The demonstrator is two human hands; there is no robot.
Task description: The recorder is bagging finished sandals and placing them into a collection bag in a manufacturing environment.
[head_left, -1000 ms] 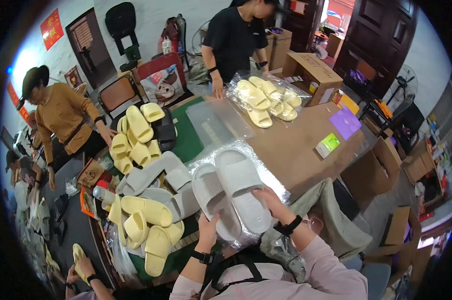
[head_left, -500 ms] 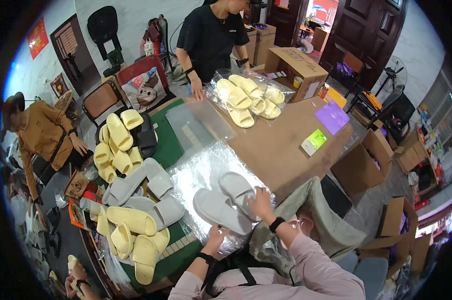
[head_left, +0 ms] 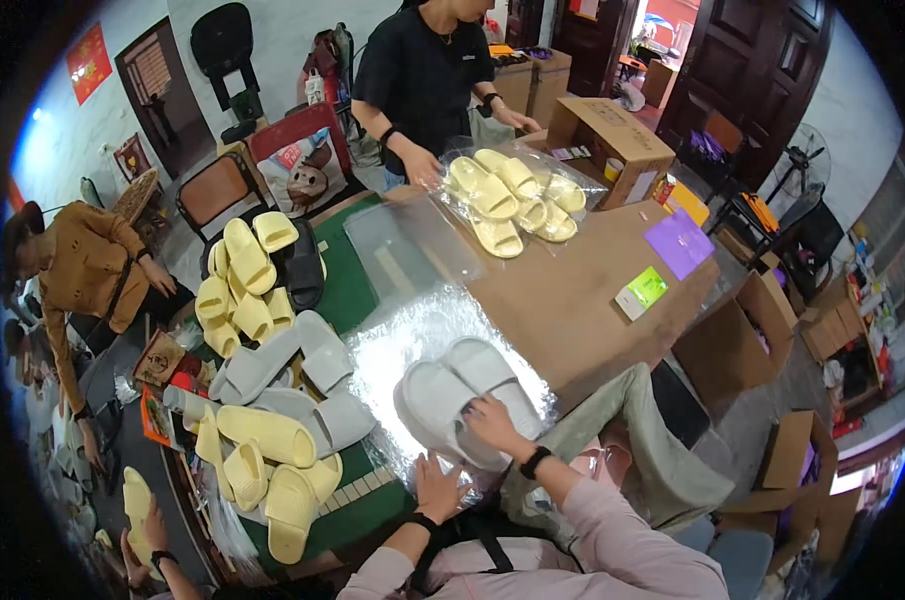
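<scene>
A pair of pale grey slippers lay side by side inside a clear plastic bag at the near edge of the surface, toes pointing away and to the right. The right hand came in over the near slipper, fingers spread and curled down on its heel end, pressing rather than clasping. The left hand sat lower, at the bag's near lip, palm down with the fingers bent on the crinkled plastic; whether it pinched the film could not be told. Both forearms rose from the lower edge in pink sleeves, dark bands at the wrists. Right of the pair the brown top ran bare toward a small green box and a purple sheet, so there was room that way. The left was crowded: grey slippers and yellow slippers heaped on a green mat, lying just beside the bag. A grey-green cloth hung off the surface's near corner, close to the right wrist. Across the surface a person in a black shirt rested a hand by a second bag of yellow slippers, well apart, with an open cardboard box behind it.
</scene>
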